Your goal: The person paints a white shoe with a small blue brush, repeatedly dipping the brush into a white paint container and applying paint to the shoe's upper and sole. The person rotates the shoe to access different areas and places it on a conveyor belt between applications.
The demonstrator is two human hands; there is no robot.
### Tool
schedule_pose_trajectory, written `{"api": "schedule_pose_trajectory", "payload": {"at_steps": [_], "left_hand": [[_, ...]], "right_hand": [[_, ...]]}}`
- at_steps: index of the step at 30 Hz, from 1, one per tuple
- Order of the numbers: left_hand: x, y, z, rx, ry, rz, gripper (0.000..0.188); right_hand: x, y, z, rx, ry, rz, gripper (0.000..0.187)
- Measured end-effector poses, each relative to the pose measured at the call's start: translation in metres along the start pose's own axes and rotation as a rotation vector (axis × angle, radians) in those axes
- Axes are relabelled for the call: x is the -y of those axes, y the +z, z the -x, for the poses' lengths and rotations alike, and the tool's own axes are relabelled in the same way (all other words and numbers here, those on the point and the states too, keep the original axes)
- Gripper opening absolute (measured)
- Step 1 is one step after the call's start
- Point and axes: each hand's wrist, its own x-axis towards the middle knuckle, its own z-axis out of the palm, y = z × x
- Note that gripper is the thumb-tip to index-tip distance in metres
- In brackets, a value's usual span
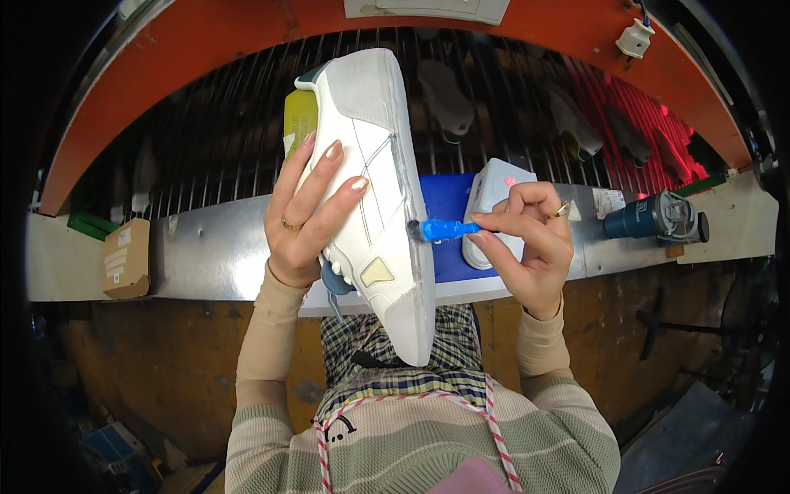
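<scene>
My left hand (309, 218) grips a white and grey sneaker (370, 165) from its left side, fingers spread across the upper. The shoe stands on end, its bottom edge facing right. Between the thumb and fingers of my right hand (531, 239) is a small blue brush (444, 230), held level. The brush's dark tip touches the grey lower edge of the shoe, about midway along. Behind the right fingers, a second white shoe (485, 198) rests on a blue board (453, 193), partly hidden.
A metal ledge (214, 255) runs in front of a roller conveyor (239, 115) carrying several dark shoe-like shapes. At the right stands a blue tumbler (646, 217); at the left, a small cardboard box (127, 259). A white plug (635, 37) hangs on the orange frame (206, 49).
</scene>
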Motion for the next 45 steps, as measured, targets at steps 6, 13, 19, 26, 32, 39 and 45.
{"api": "schedule_pose_trajectory", "payload": {"at_steps": [6,13,19,26,32,39,45], "left_hand": [[0.002,0.001,0.001,-0.008,-0.005,0.003,0.048],[0.003,0.001,0.0,0.01,-0.006,-0.007,0.048],[0.01,0.001,0.006,0.085,-0.017,-0.034,0.042],[0.028,0.008,0.036,0.168,-0.135,-0.067,0.046],[0.023,0.02,0.052,0.229,-0.249,-0.038,0.051],[0.016,0.03,0.051,0.25,-0.26,0.011,0.053],[0.014,0.04,0.043,0.25,-0.256,0.019,0.052]], "right_hand": [[0.002,-0.004,0.01,0.046,0.034,-0.093,0.023],[0.002,-0.008,0.01,0.074,-0.043,-0.073,0.024],[-0.009,-0.02,0.013,0.087,0.108,-0.093,0.023],[-0.044,-0.051,0.078,0.252,0.54,0.644,0.008],[-0.076,-0.029,0.13,0.221,0.538,0.835,0.005],[-0.08,-0.035,0.139,0.149,0.54,0.723,0.006],[-0.083,-0.067,0.154,-0.059,1.131,-0.084,0.013]]}}
